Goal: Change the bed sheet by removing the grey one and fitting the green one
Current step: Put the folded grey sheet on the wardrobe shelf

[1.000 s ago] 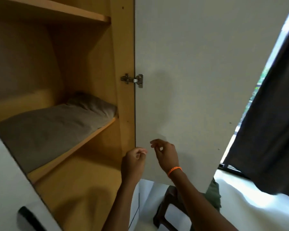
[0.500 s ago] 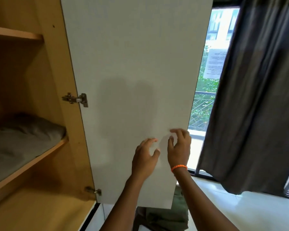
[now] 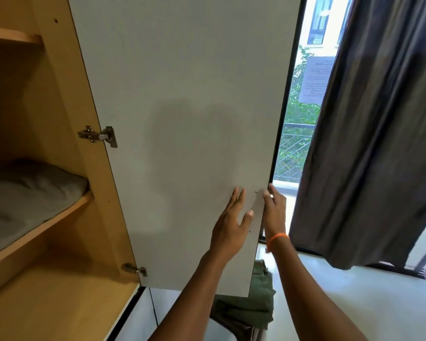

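Your left hand [image 3: 231, 225] lies flat on the inner face of the open white cupboard door [image 3: 187, 119], its grip wide with fingers straight. Your right hand [image 3: 274, 210] is at the door's free edge, fingers loosely extended around it, holding nothing firmly. The folded grey sheet [image 3: 27, 195] lies on the cupboard shelf [image 3: 59, 215], and the folded green sheet [image 3: 256, 301] sits low below the door.

We can read no text here. The one thing bearing writing is a paper notice [image 3: 315, 80] on the window glass [image 3: 303, 114] at the far right, and its printed lines are too blurred to make out.
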A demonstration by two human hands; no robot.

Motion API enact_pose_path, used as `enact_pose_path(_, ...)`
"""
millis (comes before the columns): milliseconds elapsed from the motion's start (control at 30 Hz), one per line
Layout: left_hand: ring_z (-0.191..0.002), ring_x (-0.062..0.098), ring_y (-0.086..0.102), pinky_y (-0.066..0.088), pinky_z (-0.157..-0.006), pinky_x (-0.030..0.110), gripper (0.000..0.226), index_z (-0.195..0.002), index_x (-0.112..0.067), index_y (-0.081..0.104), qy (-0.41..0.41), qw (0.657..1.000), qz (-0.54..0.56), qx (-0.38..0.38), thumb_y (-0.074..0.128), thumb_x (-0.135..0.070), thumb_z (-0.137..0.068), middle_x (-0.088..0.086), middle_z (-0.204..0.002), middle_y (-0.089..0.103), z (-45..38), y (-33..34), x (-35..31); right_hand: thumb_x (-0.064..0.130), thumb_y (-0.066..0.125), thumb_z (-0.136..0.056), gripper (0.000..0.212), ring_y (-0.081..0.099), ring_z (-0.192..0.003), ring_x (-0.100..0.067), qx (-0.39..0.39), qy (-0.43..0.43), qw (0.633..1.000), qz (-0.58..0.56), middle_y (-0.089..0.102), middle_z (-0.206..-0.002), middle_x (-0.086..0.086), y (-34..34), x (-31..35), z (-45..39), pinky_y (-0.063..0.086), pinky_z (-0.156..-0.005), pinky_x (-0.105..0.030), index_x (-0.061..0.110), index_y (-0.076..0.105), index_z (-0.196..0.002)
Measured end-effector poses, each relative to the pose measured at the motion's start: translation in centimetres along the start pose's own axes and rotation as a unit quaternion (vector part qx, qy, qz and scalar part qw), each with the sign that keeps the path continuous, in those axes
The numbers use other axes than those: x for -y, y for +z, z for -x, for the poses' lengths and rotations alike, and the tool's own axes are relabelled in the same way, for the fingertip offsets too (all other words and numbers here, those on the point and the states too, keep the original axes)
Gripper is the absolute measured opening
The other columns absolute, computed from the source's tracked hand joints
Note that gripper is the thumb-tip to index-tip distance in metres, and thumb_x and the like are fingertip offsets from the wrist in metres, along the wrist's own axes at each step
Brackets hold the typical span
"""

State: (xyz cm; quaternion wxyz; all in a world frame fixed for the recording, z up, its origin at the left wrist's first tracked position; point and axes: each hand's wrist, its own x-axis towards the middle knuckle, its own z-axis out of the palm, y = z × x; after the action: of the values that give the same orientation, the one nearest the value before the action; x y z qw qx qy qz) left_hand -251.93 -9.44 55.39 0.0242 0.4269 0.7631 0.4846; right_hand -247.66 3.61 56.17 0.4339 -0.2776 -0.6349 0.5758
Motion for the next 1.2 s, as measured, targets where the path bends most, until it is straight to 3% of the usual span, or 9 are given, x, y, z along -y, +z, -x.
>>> enact_pose_path(100,-0.157,0.004,0.022,0.027,-0.121,0.027,0.063,-0.166,-0.044,0.011,-0.031,0.999,0.016,0.032,0.043,-0.044,-0.111,-0.026,-0.172,0.006,2.4,-0.4,-0.7,0.065,0.060,-0.087,0.059,0.061,-0.127,-0.026,0.068,0.087,0.992,-0.063,0.068,-0.133,-0.003,-0.7,-1.5,-2.1,0.043,-0.114,-0.056,0.027,0.067,-0.132)
enact_pose_path(200,-0.156,0.004,0.022,0.025,-0.121,0.024,0.062,-0.166,-0.040,0.016,-0.036,0.998,0.041,0.029,0.044,-0.043,-0.111,-0.023,-0.172,0.014,6.0,-1.6,-1.8,0.074,0.040,-0.088,0.064,0.063,-0.120,-0.027,-0.015,0.123,0.992,-0.017,0.070,-0.126,0.002,-0.6,0.7,0.8,0.039,-0.114,-0.060,0.029,0.067,-0.124)
enact_pose_path(267,-0.156,0.005,0.025,0.026,-0.121,0.023,0.062,-0.166,-0.039,0.020,-0.037,0.997,0.059,0.013,0.046,-0.043,-0.110,-0.020,-0.171,0.020,8.4,-3.2,-2.6,0.066,0.032,-0.095,0.059,0.060,-0.112,-0.027,-0.094,0.125,0.988,0.013,0.070,-0.116,0.004,-0.4,2.5,4.9,0.031,-0.115,-0.058,0.024,0.068,-0.115)
enact_pose_path(367,-0.154,0.008,0.034,0.033,-0.120,0.026,0.061,-0.165,-0.039,0.024,-0.030,0.997,0.071,-0.015,0.049,-0.041,-0.109,-0.017,-0.170,0.027,11.7,-5.4,-3.8,0.039,0.045,-0.102,0.039,0.054,-0.084,-0.029,-0.164,0.070,0.983,-0.036,0.063,-0.080,0.001,-0.2,3.4,10.9,0.041,-0.091,-0.044,0.012,0.063,-0.082)
enact_pose_path(533,-0.144,0.004,0.047,0.043,-0.115,0.023,0.063,-0.158,-0.052,0.033,-0.004,0.987,0.057,-0.148,0.053,-0.060,-0.100,-0.020,-0.164,0.038,19.7,-8.7,-5.1,0.004,0.053,-0.101,0.025,0.064,-0.069,-0.018,-0.036,0.018,0.992,-0.122,0.071,-0.079,-0.012,0.9,5.0,22.0,0.055,-0.065,-0.030,0.006,0.072,-0.085)
enact_pose_path(700,-0.154,-0.008,0.019,0.028,-0.122,0.023,0.082,-0.162,-0.054,0.011,0.002,0.974,0.054,-0.219,0.062,-0.060,-0.097,-0.034,-0.168,0.014,27.1,-11.9,-4.6,0.024,0.046,-0.112,0.049,0.053,-0.058,-0.040,-0.018,-0.068,0.997,-0.031,0.053,-0.064,-0.025,5.6,4.9,32.5,0.050,-0.056,-0.048,-0.011,0.054,-0.077)
enact_pose_path(867,-0.144,0.000,0.046,0.047,-0.115,0.027,0.064,-0.157,-0.047,0.037,-0.044,0.961,0.045,-0.271,0.063,-0.055,-0.100,-0.019,-0.158,0.048,32.2,-16.8,-1.5,0.026,0.040,-0.111,0.048,0.042,-0.049,-0.016,0.041,-0.092,0.992,-0.078,0.047,-0.055,-0.002,10.2,5.8,40.2,0.037,-0.048,-0.028,0.007,0.050,-0.068)
enact_pose_path(1000,-0.121,-0.002,0.060,0.041,-0.094,-0.002,0.058,-0.142,-0.025,0.063,-0.076,0.938,-0.008,-0.339,0.068,-0.056,-0.093,-0.008,-0.135,0.070,34.6,-21.7,-0.8,0.029,0.041,-0.109,0.038,0.048,-0.057,-0.009,0.099,-0.116,0.985,-0.085,0.050,-0.063,0.005,13.5,6.8,43.1,0.042,-0.054,-0.021,0.020,0.054,-0.075)
enact_pose_path(1200,-0.111,0.021,0.073,0.055,-0.086,0.025,0.048,-0.129,-0.014,0.070,-0.098,0.887,-0.149,-0.426,0.078,-0.044,-0.093,0.004,-0.123,0.075,37.5,-26.2,1.3,0.028,0.045,-0.111,0.034,0.050,-0.062,-0.011,0.185,-0.128,0.973,-0.052,0.055,-0.068,0.003,17.5,6.6,45.8,0.043,-0.057,-0.026,0.017,0.060,-0.082)
